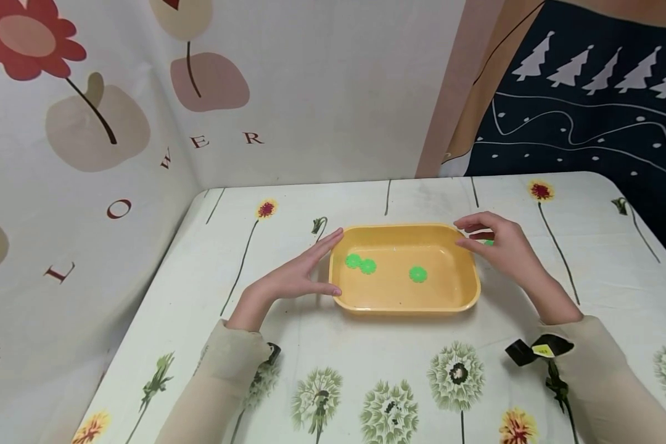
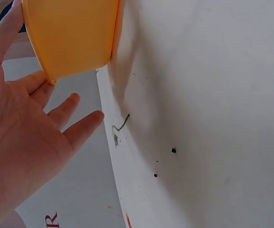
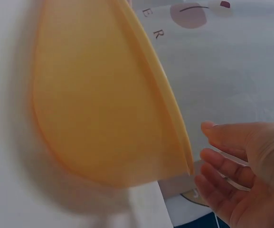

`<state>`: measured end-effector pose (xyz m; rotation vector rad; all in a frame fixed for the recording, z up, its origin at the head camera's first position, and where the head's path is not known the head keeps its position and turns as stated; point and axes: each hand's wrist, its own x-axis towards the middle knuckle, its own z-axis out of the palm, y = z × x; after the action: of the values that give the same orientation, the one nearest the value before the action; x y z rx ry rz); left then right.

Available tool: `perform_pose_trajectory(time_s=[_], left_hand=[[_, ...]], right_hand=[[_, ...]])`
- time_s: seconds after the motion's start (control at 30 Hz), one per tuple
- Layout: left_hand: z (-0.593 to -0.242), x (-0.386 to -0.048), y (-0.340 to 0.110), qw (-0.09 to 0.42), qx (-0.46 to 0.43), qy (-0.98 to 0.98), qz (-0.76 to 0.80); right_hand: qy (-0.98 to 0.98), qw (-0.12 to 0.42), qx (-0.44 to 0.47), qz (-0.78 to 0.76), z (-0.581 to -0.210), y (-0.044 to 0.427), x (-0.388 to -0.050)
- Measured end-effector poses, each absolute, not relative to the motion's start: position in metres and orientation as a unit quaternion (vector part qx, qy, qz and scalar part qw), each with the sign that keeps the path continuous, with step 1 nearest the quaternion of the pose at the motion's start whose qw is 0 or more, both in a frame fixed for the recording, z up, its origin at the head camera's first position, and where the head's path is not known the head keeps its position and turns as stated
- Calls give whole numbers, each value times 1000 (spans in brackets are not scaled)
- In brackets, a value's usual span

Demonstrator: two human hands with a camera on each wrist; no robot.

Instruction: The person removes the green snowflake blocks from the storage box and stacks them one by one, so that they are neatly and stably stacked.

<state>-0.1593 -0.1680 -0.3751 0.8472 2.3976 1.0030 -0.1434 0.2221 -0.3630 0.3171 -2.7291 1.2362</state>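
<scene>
A yellow rectangular tray (image 1: pixel 405 302) stands on the table, and three small green scalloped discs lie inside. Two green discs (image 1: pixel 368 266) touch at its left, and a single green disc (image 1: pixel 418 274) lies right of the middle. My left hand (image 1: pixel 294 274) spreads its fairly straight fingers and thumb against the tray's left end. At the right end, my right hand (image 1: pixel 502 246) hovers beside the rim with loosely bent fingers; the right wrist view shows them apart from the tray (image 3: pixel 94 104). Something green (image 1: pixel 489 242) peeks out beside the right palm, mostly hidden; whether it is held, I cannot tell.
A white cloth (image 1: pixel 288 345) printed with flowers covers the table. Behind it hangs a pale printed curtain (image 1: pixel 333 111), with a dark tree-patterned cloth (image 1: pixel 577 123) at the right. Black straps (image 1: pixel 538 350) stick out at the right cuff.
</scene>
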Motion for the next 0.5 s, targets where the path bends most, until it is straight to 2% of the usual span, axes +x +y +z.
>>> perform_pose_trajectory(time_s=[0.5], left_hand=[[-374,-158,-167,204,307,863,346]], right_hand=[[-888,65,146,432,-349,177,-143]])
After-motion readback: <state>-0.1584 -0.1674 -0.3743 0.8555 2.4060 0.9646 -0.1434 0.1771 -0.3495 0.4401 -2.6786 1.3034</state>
